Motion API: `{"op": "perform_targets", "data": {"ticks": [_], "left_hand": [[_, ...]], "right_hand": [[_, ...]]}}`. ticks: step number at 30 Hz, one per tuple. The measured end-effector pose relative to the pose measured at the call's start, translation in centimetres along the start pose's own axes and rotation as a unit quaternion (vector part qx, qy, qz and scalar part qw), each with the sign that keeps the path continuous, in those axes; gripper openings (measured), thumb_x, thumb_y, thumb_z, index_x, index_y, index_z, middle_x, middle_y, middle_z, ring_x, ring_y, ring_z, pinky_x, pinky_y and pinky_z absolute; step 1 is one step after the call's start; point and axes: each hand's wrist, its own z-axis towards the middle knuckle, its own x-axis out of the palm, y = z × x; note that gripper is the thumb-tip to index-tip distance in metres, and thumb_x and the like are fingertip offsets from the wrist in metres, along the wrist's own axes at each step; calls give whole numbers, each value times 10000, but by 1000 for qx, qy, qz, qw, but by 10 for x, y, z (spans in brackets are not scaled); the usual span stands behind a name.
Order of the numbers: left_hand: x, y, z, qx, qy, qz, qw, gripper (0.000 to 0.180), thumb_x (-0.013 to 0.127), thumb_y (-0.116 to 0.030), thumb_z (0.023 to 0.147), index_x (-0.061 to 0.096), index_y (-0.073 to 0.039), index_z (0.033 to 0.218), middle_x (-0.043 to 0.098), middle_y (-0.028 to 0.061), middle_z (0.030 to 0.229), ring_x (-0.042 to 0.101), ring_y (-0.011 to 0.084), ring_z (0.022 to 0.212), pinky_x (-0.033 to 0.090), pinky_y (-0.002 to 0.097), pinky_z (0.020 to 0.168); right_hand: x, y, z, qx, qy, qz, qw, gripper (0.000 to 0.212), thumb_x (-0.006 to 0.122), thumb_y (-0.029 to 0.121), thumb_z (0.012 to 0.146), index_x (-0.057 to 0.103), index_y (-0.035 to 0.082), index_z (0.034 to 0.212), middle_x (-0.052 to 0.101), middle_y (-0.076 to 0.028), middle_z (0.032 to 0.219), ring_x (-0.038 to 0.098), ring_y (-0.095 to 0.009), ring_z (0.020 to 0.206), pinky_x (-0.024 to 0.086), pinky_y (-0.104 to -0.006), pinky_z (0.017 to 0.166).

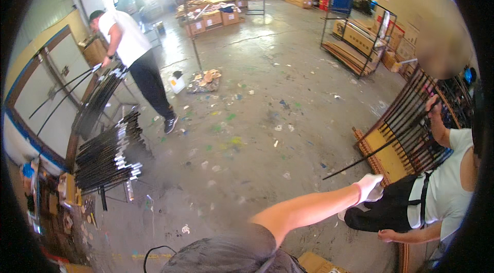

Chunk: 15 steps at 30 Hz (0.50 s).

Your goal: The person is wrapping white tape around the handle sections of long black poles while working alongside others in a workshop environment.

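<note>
My right hand [369,188], in a white glove, is stretched out to the right at the end of my bare forearm. Its fingers look curled in, and whatever they may hold is hidden. Just beyond it a co-worker's raised hand [434,106] grips a long dark rod [378,153], whose lower end slants down to the left above my glove. The black trousers of that person lie right beside my fingers. Behind the rod, a rack of dark rods [411,118] leans over a yellow board [387,155]. My left hand is out of the picture.
At left, another person [126,36] holds thin rods beside stacked black rods with silvery ends [110,154]. A metal frame cart [355,41] with cardboard stands at the far right. Cardboard boxes [213,19] fill the back. Scraps litter the concrete floor [247,134].
</note>
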Motion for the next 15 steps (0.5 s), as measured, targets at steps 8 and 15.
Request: {"op": "perform_targets", "data": {"ticks": [8, 15], "left_hand": [[-184, 12, -196, 52, -128, 631, 764, 313, 558, -279, 868, 567, -25, 1052, 643, 127, 895, 623, 278, 777, 505, 410, 705], [-380, 97, -409, 94, -377, 376, 841, 355, 502, -186, 908, 470, 13, 1200, 528, 212, 1214, 554, 320, 1062, 469, 400, 871]], "right_hand": [[-24, 37, 37, -130, -9, -42, 991, 309, 661, 365, 711, 639, 93, 855, 620, -118, 910, 589, -296, 830, 463, -411, 719], [-48, 69, 58, -224, -39, -78, 971, 359, 652, 448, 733, 646, 122, 882, 643, -105, 885, 616, -284, 783, 481, -406, 684]]}}
